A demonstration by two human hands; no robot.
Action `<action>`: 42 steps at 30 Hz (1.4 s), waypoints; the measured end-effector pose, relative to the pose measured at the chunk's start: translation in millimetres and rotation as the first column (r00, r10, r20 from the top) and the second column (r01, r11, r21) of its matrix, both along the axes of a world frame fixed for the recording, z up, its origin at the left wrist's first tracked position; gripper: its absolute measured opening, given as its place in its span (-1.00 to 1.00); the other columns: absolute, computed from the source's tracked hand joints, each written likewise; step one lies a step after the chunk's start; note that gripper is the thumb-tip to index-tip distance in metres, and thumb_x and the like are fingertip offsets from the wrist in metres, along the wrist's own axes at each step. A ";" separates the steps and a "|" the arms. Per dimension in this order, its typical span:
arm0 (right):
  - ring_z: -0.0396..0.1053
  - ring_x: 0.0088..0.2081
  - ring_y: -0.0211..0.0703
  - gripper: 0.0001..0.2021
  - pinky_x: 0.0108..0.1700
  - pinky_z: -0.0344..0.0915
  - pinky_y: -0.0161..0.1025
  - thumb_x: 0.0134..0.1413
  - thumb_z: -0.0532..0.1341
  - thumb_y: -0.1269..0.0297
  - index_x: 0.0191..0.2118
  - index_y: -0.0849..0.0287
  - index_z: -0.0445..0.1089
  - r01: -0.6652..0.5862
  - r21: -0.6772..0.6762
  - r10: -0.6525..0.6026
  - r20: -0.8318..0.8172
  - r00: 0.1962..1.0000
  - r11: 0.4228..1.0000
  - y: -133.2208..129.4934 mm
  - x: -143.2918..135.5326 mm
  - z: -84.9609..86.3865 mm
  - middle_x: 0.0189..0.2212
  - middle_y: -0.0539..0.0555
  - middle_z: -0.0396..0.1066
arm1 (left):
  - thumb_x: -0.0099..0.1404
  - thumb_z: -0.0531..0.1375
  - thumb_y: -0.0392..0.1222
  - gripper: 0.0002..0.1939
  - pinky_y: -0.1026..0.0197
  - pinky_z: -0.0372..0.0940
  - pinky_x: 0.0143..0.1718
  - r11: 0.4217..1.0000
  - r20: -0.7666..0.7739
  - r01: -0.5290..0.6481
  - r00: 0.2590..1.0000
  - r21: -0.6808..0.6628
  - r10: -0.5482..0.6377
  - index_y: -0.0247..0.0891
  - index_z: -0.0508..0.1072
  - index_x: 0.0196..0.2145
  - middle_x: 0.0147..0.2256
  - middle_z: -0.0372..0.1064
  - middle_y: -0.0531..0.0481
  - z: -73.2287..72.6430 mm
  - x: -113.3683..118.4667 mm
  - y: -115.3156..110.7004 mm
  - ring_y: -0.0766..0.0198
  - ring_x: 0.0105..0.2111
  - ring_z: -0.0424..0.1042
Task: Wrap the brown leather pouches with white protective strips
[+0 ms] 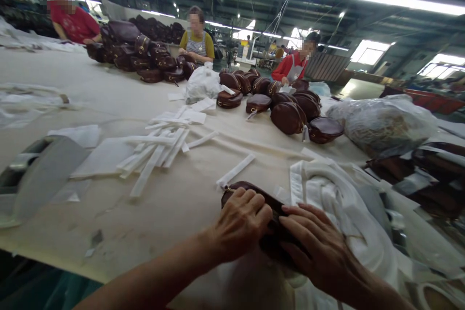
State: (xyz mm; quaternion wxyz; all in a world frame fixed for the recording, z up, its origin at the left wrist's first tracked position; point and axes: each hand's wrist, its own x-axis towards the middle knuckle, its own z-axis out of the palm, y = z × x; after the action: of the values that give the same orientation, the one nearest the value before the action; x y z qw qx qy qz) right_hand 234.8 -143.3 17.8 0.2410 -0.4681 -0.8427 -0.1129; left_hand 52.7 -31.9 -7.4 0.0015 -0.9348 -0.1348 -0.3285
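Both my hands rest on a dark brown leather bag [250,193] that lies on the beige table [174,203] close to me. My left hand [241,223] curls over the bag's near left part, fingers closed on it. My right hand [317,244] grips the bag's right side, fingers pressed onto the leather. Most of the bag is hidden under my hands. White cloth [341,198] is bunched just right of the bag, touching it.
White paper strips [160,150] lie scattered mid-table. Several brown bags [290,116] are piled farther back, with more bags [141,55] at far left. A clear plastic sack [385,123] sits at right, a white sack [201,85] behind. Three people work along the far edge.
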 end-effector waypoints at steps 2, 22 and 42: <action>0.38 -0.02 -0.09 -0.70 0.12 0.22 -0.09 0.14 0.13 0.49 0.01 0.27 0.29 -0.050 0.061 0.049 0.016 0.999 0.997 4.1 -1.3 -10.8 -0.20 0.15 0.49 | 0.37 -0.01 -0.22 -0.83 0.12 0.11 -0.38 0.997 0.029 -0.058 0.998 0.043 0.057 -0.28 0.34 -0.31 -0.44 0.23 -0.01 1.7 -7.4 -15.7 0.20 -0.43 0.19; 0.34 0.00 -0.06 -0.69 0.05 0.24 -0.12 0.10 0.11 0.52 -0.04 0.21 0.39 0.180 -0.560 -0.054 0.234 0.971 0.808 203.6 15.2 -35.8 -0.01 0.20 0.39 | 0.35 0.02 -0.20 -0.81 -0.06 0.16 0.04 0.958 0.152 -0.284 0.950 0.050 0.273 -0.33 0.38 -0.28 -0.04 0.32 -0.27 -22.1 2.9 -13.9 0.00 0.02 0.27; 0.36 -0.31 -0.22 -0.85 -0.25 0.28 -0.30 0.21 0.13 0.28 -0.30 0.24 0.37 0.362 -0.453 -0.320 0.170 0.932 0.815 183.8 23.1 -24.2 -0.35 0.06 0.40 | 0.38 -0.03 -0.21 -0.75 -0.01 0.23 0.00 0.960 0.177 -0.271 0.950 0.066 0.256 -0.33 0.40 -0.28 -0.07 0.36 -0.23 -20.1 -1.6 -9.3 0.05 -0.04 0.32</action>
State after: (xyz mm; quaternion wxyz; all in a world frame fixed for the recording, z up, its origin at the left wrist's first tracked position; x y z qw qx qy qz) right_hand 257.9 40.5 -6.4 0.0576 -0.6510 -0.7560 0.0366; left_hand 51.1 -41.2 -27.5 0.0760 -0.8767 -0.2431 -0.4082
